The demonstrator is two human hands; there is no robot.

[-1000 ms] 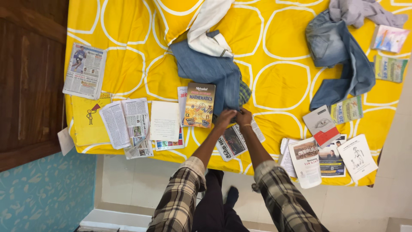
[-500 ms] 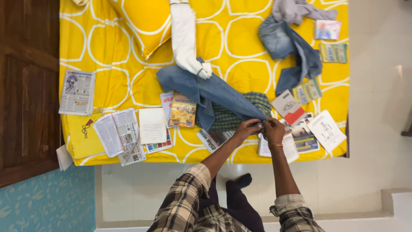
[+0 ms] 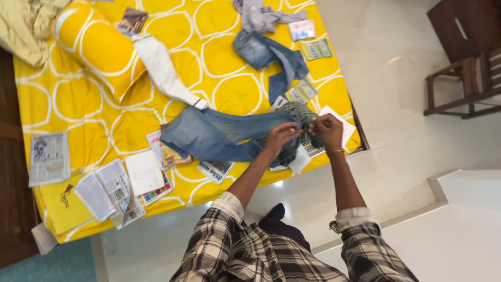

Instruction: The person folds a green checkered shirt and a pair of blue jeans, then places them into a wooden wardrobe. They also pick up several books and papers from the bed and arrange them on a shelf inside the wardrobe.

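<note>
1. Two hands are on one garment: the left hand (image 3: 280,137) and the right hand (image 3: 327,129) both pinch the near end of the jeans (image 3: 219,134), fingers pressed together on the cloth, side by side at the edge of the bed (image 3: 68,99).
2. The jeans stretch away from the grip to the person's left, one leg pulled out long and slightly raised, the rest lying on the yellow cover over a book (image 3: 169,155).
3. Right under both hands, a green checked cloth (image 3: 297,117) is bunched up against the denim; I cannot tell whether the fingers catch it as well.
4. Handling call: denim looks soft and floppy but fairly weighty for cloth, not slippery, nothing fragile about it. It will sag wherever it is not held.
5. Best hold, as I judge it: the thick hem or waistband, one hand at each corner, which is about where the grip sits now.
6. Beyond the hands, further up the bed, a second pair of jeans (image 3: 269,57) and a grey garment (image 3: 261,15) lie crumpled.
7. Well off to the left of the grip: a white cloth (image 3: 162,68), a yellow bolster pillow (image 3: 96,47), loose newspapers (image 3: 48,158) and an open booklet (image 3: 107,190).
</note>
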